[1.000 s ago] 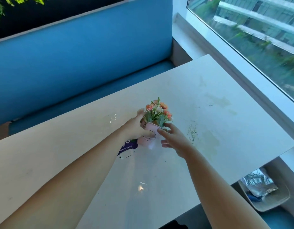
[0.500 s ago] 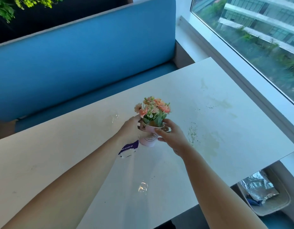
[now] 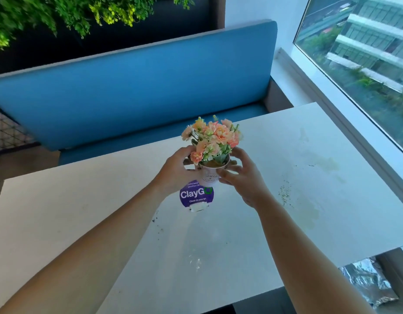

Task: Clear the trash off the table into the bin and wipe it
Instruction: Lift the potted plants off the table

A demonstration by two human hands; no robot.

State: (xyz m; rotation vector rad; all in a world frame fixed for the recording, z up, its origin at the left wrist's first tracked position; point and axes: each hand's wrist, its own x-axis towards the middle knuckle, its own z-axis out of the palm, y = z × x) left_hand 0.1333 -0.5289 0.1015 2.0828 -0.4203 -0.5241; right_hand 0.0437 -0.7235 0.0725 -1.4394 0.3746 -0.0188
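Observation:
A small pink flower pot (image 3: 210,177) with peach and orange artificial flowers is held above the white table (image 3: 332,211). My left hand (image 3: 176,172) grips its left side. My right hand (image 3: 243,177) holds its right side, fingers curled round the rim. Under the pot a round purple "ClayGo" sticker (image 3: 196,196) lies on the tabletop. Dark crumbs (image 3: 158,225) lie below the sticker. Green specks (image 3: 284,193) and pale stains (image 3: 320,159) mark the table's right part.
A blue bench (image 3: 139,91) runs behind the table. A window (image 3: 366,60) and its white sill border the right side. A bin lined with foil (image 3: 370,284) sits below the table's front right corner. Green plants (image 3: 60,14) hang at the top left.
Both hands have lifted the flower pot off the table, and the purple sticker below it now shows in full. The view has tilted upward.

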